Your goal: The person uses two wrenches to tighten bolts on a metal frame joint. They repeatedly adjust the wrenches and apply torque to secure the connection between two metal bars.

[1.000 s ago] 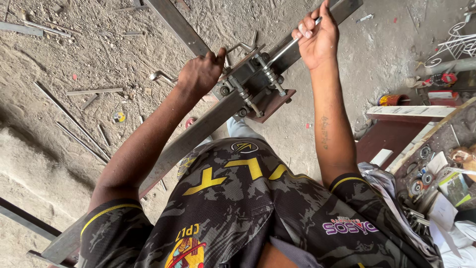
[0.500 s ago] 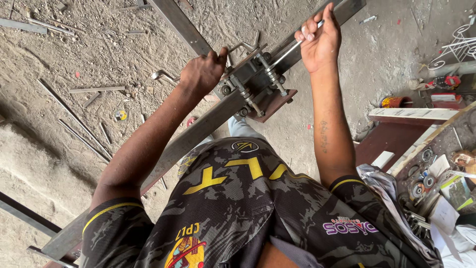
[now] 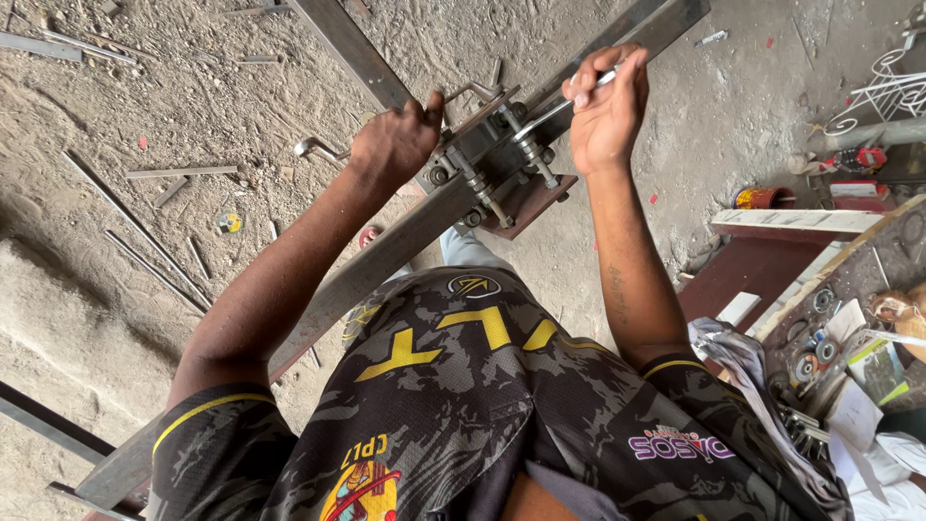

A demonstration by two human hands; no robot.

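A long flat steel bar (image 3: 386, 253) runs diagonally from lower left to upper right, level with my waist. A bolted clamp fixture (image 3: 492, 154) with threaded rods and a rusty plate sits on it. My left hand (image 3: 395, 143) grips the fixture's left side where a second bar (image 3: 347, 48) crosses. My right hand (image 3: 606, 108) is closed around a thin shiny metal handle (image 3: 550, 111) that reaches into the clamp.
Dusty concrete floor with scattered metal rods (image 3: 178, 172) and offcuts at left. A cluttered bench (image 3: 849, 328) with bearings and papers stands at lower right, a red can (image 3: 757, 198) beside a wooden board, and white wire work (image 3: 887, 92) at upper right.
Both hands stay on the clamp and handle; the right hand has shifted only slightly along the handle. The rest holds still.
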